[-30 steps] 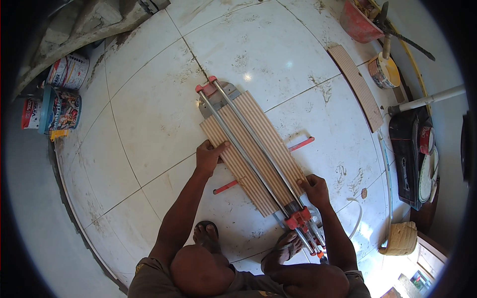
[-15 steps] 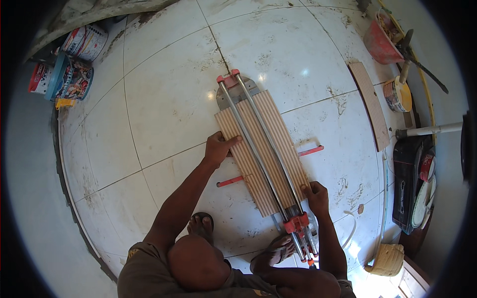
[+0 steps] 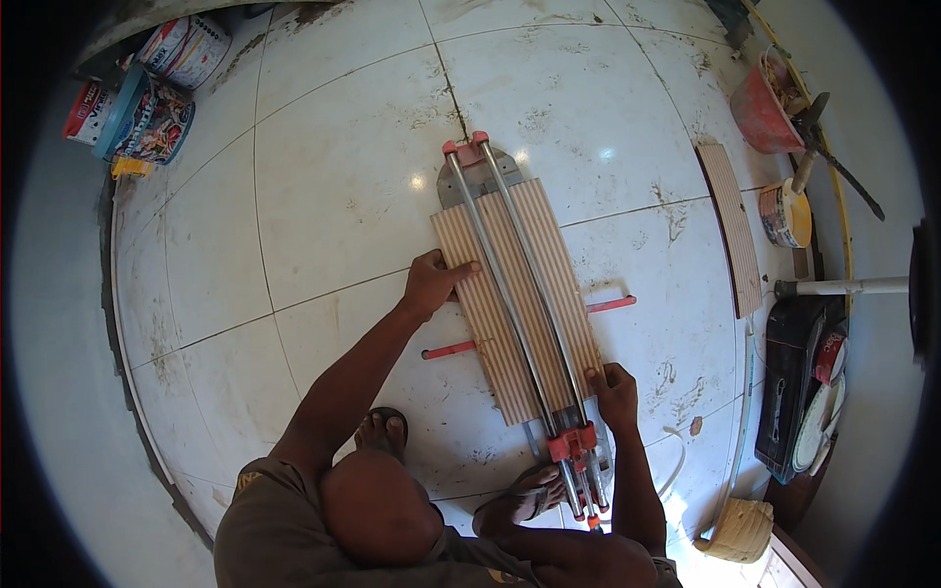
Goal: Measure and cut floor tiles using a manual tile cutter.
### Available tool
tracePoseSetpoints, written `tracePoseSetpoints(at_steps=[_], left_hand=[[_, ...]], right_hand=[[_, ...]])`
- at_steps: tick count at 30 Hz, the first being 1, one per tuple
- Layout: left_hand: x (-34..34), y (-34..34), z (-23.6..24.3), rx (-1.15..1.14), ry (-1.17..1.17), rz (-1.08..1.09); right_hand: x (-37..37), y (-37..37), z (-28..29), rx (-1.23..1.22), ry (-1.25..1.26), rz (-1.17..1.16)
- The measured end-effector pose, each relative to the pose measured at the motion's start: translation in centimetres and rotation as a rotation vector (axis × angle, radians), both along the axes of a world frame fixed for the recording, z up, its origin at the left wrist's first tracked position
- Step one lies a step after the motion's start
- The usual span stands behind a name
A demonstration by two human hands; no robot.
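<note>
Because the ribbed tile (image 3: 519,294) is held at two opposite edges, it could be twisted askew beneath the rails of the tile cutter (image 3: 503,294) if one side were pushed harder than the other. Its left edge is grasped by the left hand (image 3: 433,284), thumb on top, towards the cutter's far half; its near right corner is pinched by the right hand (image 3: 615,397) (the fingers underneath are hidden), just beside the cutter's red carriage (image 3: 571,443). There, it is judged, a thumb could be caught if the carriage were slid forward. A tilt might also be caused by uneven pressure, since the tile is carried out past the rails on both sides. Its long axis is laid nearly parallel to the rails, with the far end pointed away from the person and slightly left, towards the cutter's grey end plate (image 3: 451,186).
</note>
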State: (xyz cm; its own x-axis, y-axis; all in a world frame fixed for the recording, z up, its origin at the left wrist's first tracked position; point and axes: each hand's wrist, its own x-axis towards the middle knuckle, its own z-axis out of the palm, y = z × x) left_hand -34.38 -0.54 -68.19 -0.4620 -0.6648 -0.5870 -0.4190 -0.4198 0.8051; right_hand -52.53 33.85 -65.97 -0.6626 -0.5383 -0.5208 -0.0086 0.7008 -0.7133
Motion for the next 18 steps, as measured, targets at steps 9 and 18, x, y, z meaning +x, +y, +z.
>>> tracePoseSetpoints(at_steps=[9,18], left_hand=[[0.1,0.1,-0.3,-0.008,-0.013,-0.018],[-0.3,0.1,0.6,0.046,-0.028,-0.026]], right_hand=[[0.1,0.9,-1.2,-0.031,-0.014,0.014],[-0.6,0.7,-0.9,0.043,-0.01,0.032]])
